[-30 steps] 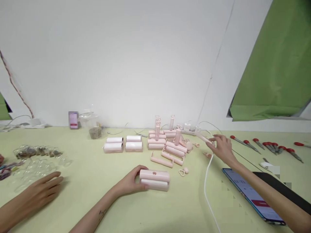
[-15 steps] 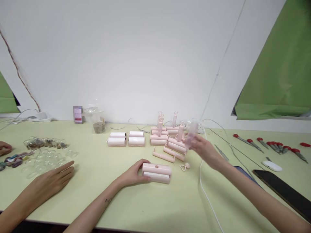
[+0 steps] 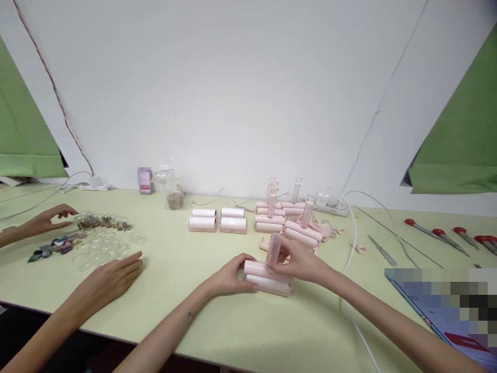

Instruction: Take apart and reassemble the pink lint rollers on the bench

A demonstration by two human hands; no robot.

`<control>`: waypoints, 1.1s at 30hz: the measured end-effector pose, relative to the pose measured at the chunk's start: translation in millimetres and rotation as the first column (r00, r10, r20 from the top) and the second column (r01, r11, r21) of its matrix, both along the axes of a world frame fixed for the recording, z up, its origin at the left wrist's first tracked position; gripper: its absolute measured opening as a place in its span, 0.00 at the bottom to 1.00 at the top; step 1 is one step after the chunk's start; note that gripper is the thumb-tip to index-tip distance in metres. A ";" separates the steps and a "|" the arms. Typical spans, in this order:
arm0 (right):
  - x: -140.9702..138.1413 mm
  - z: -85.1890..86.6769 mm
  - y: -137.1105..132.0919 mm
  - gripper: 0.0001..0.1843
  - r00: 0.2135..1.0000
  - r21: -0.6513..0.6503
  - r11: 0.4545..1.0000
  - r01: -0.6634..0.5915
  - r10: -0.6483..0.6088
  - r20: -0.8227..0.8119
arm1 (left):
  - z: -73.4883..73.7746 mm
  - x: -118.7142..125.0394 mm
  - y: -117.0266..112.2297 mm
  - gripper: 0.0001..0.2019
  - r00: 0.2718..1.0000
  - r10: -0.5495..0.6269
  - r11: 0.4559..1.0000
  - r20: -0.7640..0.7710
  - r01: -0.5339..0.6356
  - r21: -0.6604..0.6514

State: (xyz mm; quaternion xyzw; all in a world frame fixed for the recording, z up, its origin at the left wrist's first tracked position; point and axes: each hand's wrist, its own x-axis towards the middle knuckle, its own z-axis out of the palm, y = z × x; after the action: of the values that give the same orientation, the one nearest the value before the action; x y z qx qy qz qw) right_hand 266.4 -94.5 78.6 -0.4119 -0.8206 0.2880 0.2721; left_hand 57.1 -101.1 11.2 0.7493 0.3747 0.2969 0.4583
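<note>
My left hand [image 3: 232,278] grips the left end of a pink roller head [image 3: 258,268] with a white roll along its front, lying on the table. My right hand [image 3: 298,261] is closed round a translucent pink tube handle [image 3: 274,247], held upright. Its lower end meets the top of the roller head around the middle; my fingers partly cover that spot, so I cannot tell whether it is seated. Behind my right hand stand several similar pink rollers [image 3: 269,221] with upright handles. A pink frame piece [image 3: 264,242] is partly hidden behind the tube.
White rolls [image 3: 233,224] stand in pairs at centre-left. At left, another person's hands [image 3: 112,282] rest near clear rounded pieces [image 3: 103,246] and coloured stones [image 3: 58,246]. A white cable [image 3: 351,248], tweezers [image 3: 382,250] and red-ended tools [image 3: 450,241] lie to the right.
My right hand has brought the tube from the right back onto the roller head, which my left hand still holds. The view has turned left, showing the other person's far hand more fully.
</note>
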 end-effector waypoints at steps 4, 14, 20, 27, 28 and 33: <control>-2.5 2.0 2.6 0.06 0.999 -0.039 0.999 0.036 -0.036 0.022 | -1.2 -0.7 1.3 0.26 1.000 0.000 1.000 -0.008 0.000 -0.010; -3.8 12.1 5.5 0.09 0.996 -0.054 0.998 0.026 -0.022 0.082 | -1.1 -0.1 -1.1 0.26 0.999 0.036 0.999 -0.028 -0.037 -0.011; -6.6 22.0 -0.1 0.17 0.958 0.057 0.997 0.052 -0.066 0.280 | -4.6 3.3 -5.5 0.25 0.984 0.151 0.987 -0.090 -0.145 0.066; -1.8 32.4 9.9 0.15 0.922 -0.077 0.987 -0.138 0.157 0.355 | -1.4 3.7 -7.3 0.27 0.977 0.166 0.984 -0.132 -0.157 0.080; -2.7 32.2 12.7 0.15 0.922 -0.101 0.986 -0.134 0.161 0.352 | -1.2 4.0 -8.2 0.27 0.977 0.171 0.983 -0.131 -0.160 0.086; -10.7 22.6 16.1 0.16 0.929 -0.076 0.991 -0.115 0.134 0.345 | -1.2 8.6 -11.9 0.24 0.951 0.236 0.958 -0.199 -0.194 0.210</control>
State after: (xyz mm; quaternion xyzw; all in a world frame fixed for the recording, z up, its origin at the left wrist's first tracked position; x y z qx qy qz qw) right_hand 255.7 -78.4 101.2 -0.4109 -0.8721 0.2491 0.0923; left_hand 65.7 -113.0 10.0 0.7721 0.4737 0.2936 0.3055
